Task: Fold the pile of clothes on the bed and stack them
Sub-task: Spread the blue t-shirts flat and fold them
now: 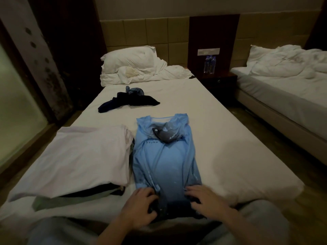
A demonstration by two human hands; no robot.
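Here, gripping the blue shirt's (166,161) dim near hem: left hand (139,207), right hand (207,200).
Fingertips curled into dark fabric, hard to make out.

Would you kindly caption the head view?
Both hands grip the blue shirt's near hem on the bed.

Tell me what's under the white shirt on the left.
Under the white shirt, a dark garment and a grey-green one stick out at the near edge. How many more lie beneath is hidden.

Left hand (141,204), right hand (205,200), fingers curled
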